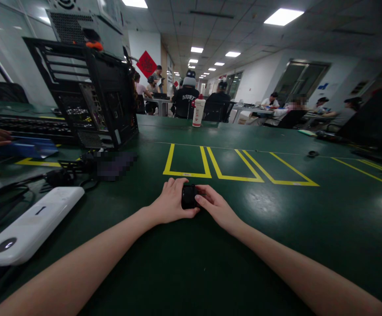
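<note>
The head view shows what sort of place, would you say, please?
Probably a shared electronics workroom or office: a black computer case stands on a green table marked with yellow outlines, and several people sit in the background.

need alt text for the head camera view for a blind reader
A person's left hand and right hand hold a small black object at a green table, near yellow tape outlines. Beyond stands a white bottle; at left, a black computer case.

Left arm [88,259], right arm [293,261] bare, angled inward. Left hand [171,200] curled in grip, thumb nearest body; right hand [218,206] fingers bent, thumb extended.
</note>
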A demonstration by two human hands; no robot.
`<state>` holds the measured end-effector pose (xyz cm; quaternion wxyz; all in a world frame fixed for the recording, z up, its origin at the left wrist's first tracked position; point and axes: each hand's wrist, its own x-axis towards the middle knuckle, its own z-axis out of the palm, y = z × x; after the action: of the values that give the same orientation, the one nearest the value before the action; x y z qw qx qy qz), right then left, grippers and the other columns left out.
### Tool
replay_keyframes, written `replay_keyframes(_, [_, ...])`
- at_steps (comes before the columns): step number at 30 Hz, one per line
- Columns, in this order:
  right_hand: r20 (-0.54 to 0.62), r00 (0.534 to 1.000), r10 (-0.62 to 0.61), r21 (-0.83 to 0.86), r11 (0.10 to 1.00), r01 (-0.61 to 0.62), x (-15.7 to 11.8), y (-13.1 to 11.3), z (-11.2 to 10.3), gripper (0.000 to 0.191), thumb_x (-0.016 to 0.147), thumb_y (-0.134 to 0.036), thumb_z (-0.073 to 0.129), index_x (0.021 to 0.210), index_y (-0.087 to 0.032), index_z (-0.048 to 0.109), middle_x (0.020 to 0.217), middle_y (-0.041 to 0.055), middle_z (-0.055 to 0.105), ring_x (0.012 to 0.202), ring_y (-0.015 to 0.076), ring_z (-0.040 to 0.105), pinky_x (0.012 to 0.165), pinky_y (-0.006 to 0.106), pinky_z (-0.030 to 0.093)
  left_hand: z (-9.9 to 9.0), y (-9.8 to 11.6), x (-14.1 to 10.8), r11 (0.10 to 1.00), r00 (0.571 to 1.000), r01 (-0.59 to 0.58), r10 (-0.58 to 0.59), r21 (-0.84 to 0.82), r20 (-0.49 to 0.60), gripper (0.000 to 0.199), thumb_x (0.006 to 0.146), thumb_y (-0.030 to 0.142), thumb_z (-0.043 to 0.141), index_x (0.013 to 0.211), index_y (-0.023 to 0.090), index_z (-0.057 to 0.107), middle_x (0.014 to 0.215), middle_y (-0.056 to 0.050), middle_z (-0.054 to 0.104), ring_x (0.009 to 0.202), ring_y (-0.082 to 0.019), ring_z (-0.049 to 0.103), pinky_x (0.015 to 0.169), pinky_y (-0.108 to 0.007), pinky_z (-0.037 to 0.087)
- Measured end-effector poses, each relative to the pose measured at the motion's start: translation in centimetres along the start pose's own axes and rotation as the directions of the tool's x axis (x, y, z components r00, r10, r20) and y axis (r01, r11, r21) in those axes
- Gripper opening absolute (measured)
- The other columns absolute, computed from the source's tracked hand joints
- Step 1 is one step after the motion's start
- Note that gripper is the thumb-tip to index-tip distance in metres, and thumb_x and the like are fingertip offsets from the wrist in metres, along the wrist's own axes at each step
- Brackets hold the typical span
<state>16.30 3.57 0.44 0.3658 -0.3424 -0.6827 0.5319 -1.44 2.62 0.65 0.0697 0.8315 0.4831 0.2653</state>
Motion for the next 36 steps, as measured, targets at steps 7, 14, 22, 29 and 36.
replay_keyframes(7, [0.012,0.998,-0.066,0.026,0.998,0.065,-0.36,-0.33,0.12,0.02,0.079,-0.024,0.054,0.097,-0.022,0.047,0.102,0.0018,0.053,0.097,0.0155,0.053,0.085,0.033,0.044,-0.16,0.08,-0.06,1.0,1.0,0.006,-0.006,-0.005,0.012,0.069,0.065,0.055,0.056,0.116,0.015,0.035,0.112,-0.012,0.044,0.096,-0.027,0.041,0.083,-0.042,0.037])
replay_keyframes(14, [-0.025,0.999,-0.029,-0.02,0.999,0.029,-0.06,0.08,0.06,0.027,0.08,-0.027,0.051,0.106,-0.023,0.046,0.106,0.0035,0.052,0.101,0.0163,0.051,0.089,0.035,0.042,-0.18,0.19,-0.03,1.0,1.0,0.015,-0.015,-0.009,0.012,0.069,0.065,0.055,0.056,0.117,0.014,0.035,0.112,-0.012,0.043,0.097,-0.027,0.04,0.083,-0.042,0.037])
replay_keyframes(22, [-0.001,0.998,-0.068,0.018,0.998,0.068,-0.3,-0.17,0.23,0.02,0.078,-0.025,0.055,0.097,-0.023,0.047,0.1,0.0013,0.052,0.093,0.0153,0.054,0.08,0.032,0.045,-0.33,0.29,-0.05,1.0,1.0,0.002,-0.002,0.006,0.018,0.068,0.066,0.055,0.055,0.115,0.012,0.036,0.108,-0.012,0.045,0.093,-0.026,0.041,0.082,-0.041,0.037])
replay_keyframes(29, [-0.033,0.999,-0.017,-0.02,1.0,0.017,0.11,0.19,0.07,0.027,0.08,-0.028,0.051,0.106,-0.023,0.046,0.106,0.0035,0.052,0.098,0.0161,0.052,0.087,0.035,0.042,-0.25,0.23,-0.04,1.0,1.0,0.011,-0.011,0.007,0.023,0.07,0.066,0.055,0.055,0.117,0.013,0.035,0.111,-0.012,0.043,0.096,-0.027,0.04,0.083,-0.042,0.037])
replay_keyframes(36, [0.008,0.999,-0.049,0.004,0.999,0.049,-0.69,-0.44,0.26,0.024,0.077,-0.023,0.055,0.1,-0.024,0.046,0.107,0.0024,0.051,0.098,0.0165,0.054,0.083,0.034,0.046,-0.31,0.16,0.02,0.998,0.998,0.042,-0.04,-0.038,0.044,0.069,0.065,0.056,0.055,0.117,0.015,0.035,0.113,-0.012,0.043,0.097,-0.028,0.041,0.082,-0.042,0.038])
